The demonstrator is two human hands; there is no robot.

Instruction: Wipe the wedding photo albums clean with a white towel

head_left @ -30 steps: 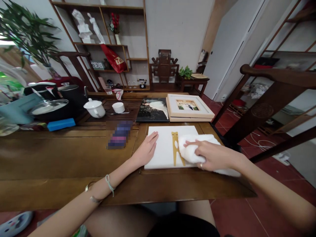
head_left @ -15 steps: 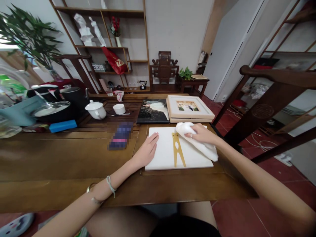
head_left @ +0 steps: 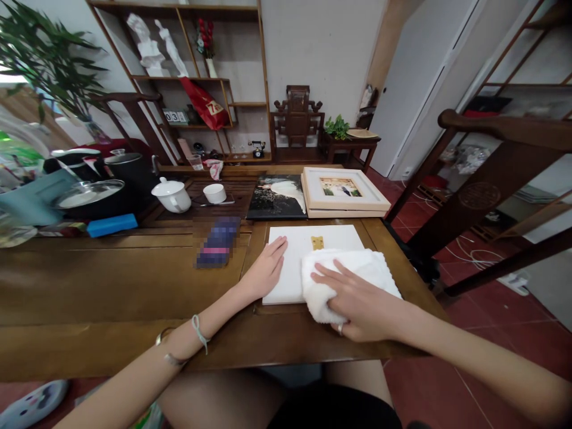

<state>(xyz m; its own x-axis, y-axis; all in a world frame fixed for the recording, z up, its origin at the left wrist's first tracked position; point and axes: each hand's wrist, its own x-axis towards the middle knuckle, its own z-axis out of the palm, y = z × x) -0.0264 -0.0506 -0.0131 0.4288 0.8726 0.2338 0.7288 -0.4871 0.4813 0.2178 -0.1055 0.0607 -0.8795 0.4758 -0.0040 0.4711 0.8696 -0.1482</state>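
Pressing down with fingers spread, the right hand [head_left: 357,304] lay flat on a white fluffy folded cloth [head_left: 361,268], not gripping it, and a ring showed on one finger. The cloth covered the near right part of a white flat rectangular board [head_left: 290,262] and hung over its near edge. Just beyond the right hand's fingertips, the top of a small gold-coloured metal piece [head_left: 317,242] showed on the board above the cloth. The left hand [head_left: 266,271] rested palm down, fingers straight and close together, on the board's left edge, just beside the right hand but not touching it. Under both hands stood a dark brown wooden table [head_left: 134,286]. Farther out beyond the right hand lay a pale wooden framed photograph [head_left: 342,192], and beside it, beyond the left hand, a dark glossy photo print [head_left: 277,199]. Well to the left of the left hand stood a white round ceramic teapot [head_left: 172,195].
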